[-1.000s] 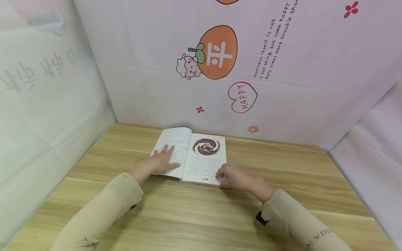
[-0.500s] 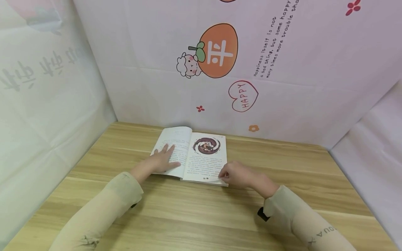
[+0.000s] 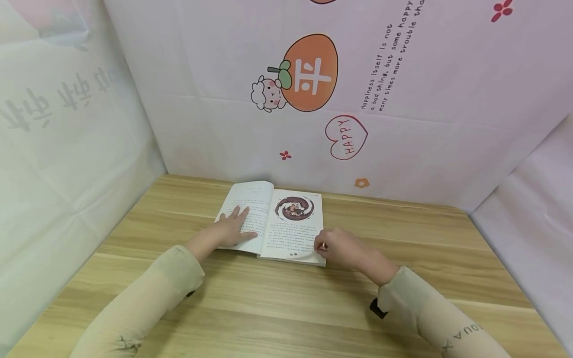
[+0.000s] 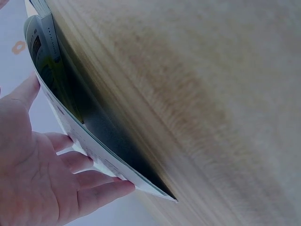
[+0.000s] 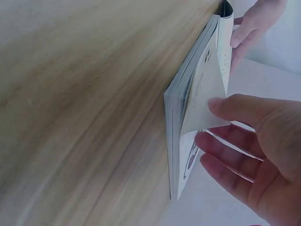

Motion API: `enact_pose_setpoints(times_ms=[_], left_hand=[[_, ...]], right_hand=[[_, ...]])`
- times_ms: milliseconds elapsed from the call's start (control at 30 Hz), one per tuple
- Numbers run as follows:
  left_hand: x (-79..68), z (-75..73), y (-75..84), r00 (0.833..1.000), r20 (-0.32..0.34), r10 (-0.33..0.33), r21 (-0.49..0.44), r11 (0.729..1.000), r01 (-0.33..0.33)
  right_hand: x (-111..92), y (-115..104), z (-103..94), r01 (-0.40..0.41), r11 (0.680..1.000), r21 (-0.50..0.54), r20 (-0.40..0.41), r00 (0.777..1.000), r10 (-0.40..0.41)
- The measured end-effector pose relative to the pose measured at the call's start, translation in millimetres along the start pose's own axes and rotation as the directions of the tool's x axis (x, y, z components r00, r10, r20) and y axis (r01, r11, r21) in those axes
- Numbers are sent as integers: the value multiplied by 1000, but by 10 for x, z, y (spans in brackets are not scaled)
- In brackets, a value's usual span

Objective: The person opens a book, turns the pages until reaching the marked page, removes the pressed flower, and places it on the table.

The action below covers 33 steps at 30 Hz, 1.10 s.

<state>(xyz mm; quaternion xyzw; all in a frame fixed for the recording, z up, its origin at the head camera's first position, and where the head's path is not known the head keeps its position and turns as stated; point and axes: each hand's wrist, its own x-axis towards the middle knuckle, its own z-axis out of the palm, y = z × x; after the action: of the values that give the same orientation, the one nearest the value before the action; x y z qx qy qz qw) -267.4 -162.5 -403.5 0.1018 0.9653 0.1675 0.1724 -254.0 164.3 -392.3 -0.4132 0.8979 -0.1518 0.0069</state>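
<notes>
An open book (image 3: 291, 233) lies on the wooden table near the back wall, text on both sides and a dark red swirl picture on the right-hand page. My left hand (image 3: 232, 231) rests on the left-hand page with fingers spread; in the left wrist view its fingertips press that page (image 4: 101, 157), which bows up over the table. My right hand (image 3: 337, 247) pinches the lower outer corner of the right-hand page between thumb and fingers. In the right wrist view the page corner (image 5: 207, 103) is lifted off the pages below and curls toward the thumb.
The wooden table (image 3: 277, 308) stretches out around the book. Close behind it stands a white wall covering (image 3: 215, 134) printed with an orange fruit, a heart and lettering. A similar white sheet (image 3: 67, 164) hangs at the left, another at the right.
The right hand has taken hold of the right-hand page's lower corner and lifted it a little, curling it up and inward. The left hand has stayed in place.
</notes>
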Motion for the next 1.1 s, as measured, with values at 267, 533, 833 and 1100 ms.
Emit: enact_pose_setpoints(times_ms=[267,533,833,1100], left_hand=[[18,10,2,1000,1,4,-5,1000,-4],[17,23,0,1000,-14,27,6,1000,-27],[9,10,26,1000,-14,18,-18,1000,-18],[28,35,12,998,-47,32,-13,999,-33]], right_hand=[[-41,71,34,-109,994,-20,-124,987,105],[6,80,51,-155,987,-35,-286,948,139],[129,-14,108,-76,997,-25,-342,938,63],[220,-126,110,-85,996,31,-227,970,90]])
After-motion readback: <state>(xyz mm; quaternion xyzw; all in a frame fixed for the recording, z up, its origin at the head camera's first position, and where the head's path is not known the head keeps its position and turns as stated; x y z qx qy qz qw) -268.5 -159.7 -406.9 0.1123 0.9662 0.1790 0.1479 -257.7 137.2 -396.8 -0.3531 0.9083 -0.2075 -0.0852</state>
